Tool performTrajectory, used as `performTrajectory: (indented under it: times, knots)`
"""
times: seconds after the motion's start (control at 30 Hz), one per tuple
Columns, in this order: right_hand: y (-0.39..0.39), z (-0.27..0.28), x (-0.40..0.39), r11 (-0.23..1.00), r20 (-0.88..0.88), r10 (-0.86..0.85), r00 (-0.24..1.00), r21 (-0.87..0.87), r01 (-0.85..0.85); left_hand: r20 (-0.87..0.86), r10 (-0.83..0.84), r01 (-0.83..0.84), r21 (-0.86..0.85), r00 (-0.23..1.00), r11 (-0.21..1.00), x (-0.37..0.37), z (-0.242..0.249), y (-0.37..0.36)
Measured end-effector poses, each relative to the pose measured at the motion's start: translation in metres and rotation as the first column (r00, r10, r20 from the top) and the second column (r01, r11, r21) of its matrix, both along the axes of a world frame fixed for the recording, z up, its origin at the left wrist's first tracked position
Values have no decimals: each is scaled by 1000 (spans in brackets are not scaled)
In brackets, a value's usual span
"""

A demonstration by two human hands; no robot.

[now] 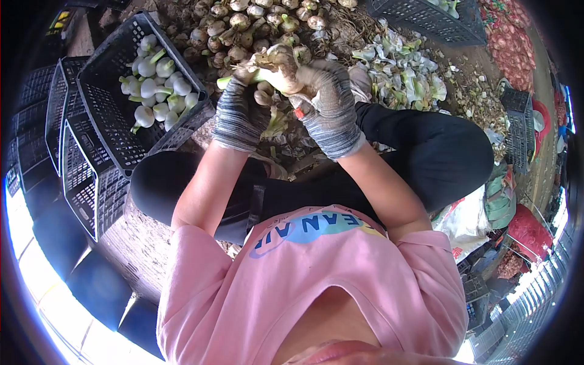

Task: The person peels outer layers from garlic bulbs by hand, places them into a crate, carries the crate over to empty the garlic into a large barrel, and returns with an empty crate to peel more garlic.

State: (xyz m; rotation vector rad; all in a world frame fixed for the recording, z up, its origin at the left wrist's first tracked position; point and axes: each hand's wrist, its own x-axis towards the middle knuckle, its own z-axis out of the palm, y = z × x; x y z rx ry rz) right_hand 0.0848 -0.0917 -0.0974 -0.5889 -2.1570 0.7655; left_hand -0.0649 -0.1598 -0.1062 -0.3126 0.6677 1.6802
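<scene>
Both my hands wear grey-striped knitted work gloves with soiled fingers. An onion (283,80) with loose brown skin and a pale green stem is held up between them. My left hand (238,111) closes around the stem side. My right hand (331,100) is closed against the bulb's other side, its fingers slightly blurred. A small orange-red piece (298,113) shows at the right glove; what it belongs to is hidden. Under the hands lie peeled skins and leaves. A pile of unpeeled onions (240,23) lies just beyond.
To the left, a black plastic crate (109,100) holds several peeled white onions (159,85). More black crates (82,176) stand beside it. Peelings (407,76) are heaped at the right, below another crate (435,24). Red net sacks (508,42) lie at the far right.
</scene>
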Motion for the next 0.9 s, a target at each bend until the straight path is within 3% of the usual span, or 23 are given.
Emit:
performTrajectory:
  times: [0.03,0.07,0.13,0.17,0.2,0.23,0.27,0.33,0.37,0.4,0.43,0.47,0.5,0.53,0.57,0.6,0.63,0.67,0.7,0.77,0.83,0.87,0.9]
  knots:
    - [1,-3,3,997,41,74,996,-31,-73,-29,-8,7,-35,1000,999,1,1,-1]
    - [4,-3,5,966,-103,105,989,-227,-126,-69,-59,58,-20,996,998,-4,1,-1]
    - [9,-3,7,779,-379,69,923,-558,-287,-139,-186,198,73,973,978,-21,-10,0]
    - [7,17,4,728,-413,-193,890,-668,-152,-193,-185,201,65,964,977,-24,-10,-3]
    - [21,24,12,632,-406,-317,857,-765,-129,-248,-183,203,59,951,977,-25,-9,-4]
    - [38,24,16,529,-580,-487,653,-791,-307,-305,-185,210,52,934,976,-26,-8,-4]
    - [57,19,27,597,-416,-488,767,-800,-54,-293,-170,190,40,941,981,-26,-6,-3]
    - [67,17,40,621,-262,-456,850,-778,94,-272,-138,148,18,952,989,-24,-2,-2]
    - [61,19,44,587,-302,-401,865,-809,-10,-261,-123,138,43,957,989,-24,1,0]
    - [50,20,41,638,-178,-298,938,-768,57,-250,-107,127,65,962,990,-23,4,1]
    - [44,20,36,587,21,-95,995,-806,73,-240,-90,113,85,967,990,-23,6,2]
    - [39,17,38,832,262,102,960,-552,62,-260,-56,63,18,964,998,-25,3,2]
    - [34,14,40,967,526,184,830,-247,-58,-333,-19,27,20,943,999,-28,4,2]
    - [32,13,36,907,548,290,785,-419,-42,-411,35,-53,-33,911,998,-34,5,2]
    - [31,12,33,816,549,398,735,-577,-11,-486,82,-137,-79,870,987,-44,3,-1]
    - [24,0,34,935,555,256,792,-350,-57,-571,198,-272,-46,797,961,-59,1,0]
    - [24,-6,36,926,540,267,798,-374,-57,-653,345,-376,99,674,921,-70,3,-5]
    - [23,-7,36,913,526,283,802,-403,-57,-776,372,-460,119,510,880,-99,-9,-12]
    - [23,-8,35,899,510,301,806,-434,-60,-891,232,-518,-4,390,855,-96,29,-14]
    - [25,-11,30,887,489,291,823,-459,-41,-937,264,-701,28,231,713,-120,41,-25]
    - [23,-19,28,901,469,207,859,-434,20,-963,268,-808,185,-34,560,-131,42,-31]
    - [24,-20,24,840,418,226,880,-541,41,-963,241,-795,238,-119,557,-131,46,-31]
    - [26,-19,20,829,449,234,862,-555,64,-932,351,-870,248,-94,425,-115,53,-15]
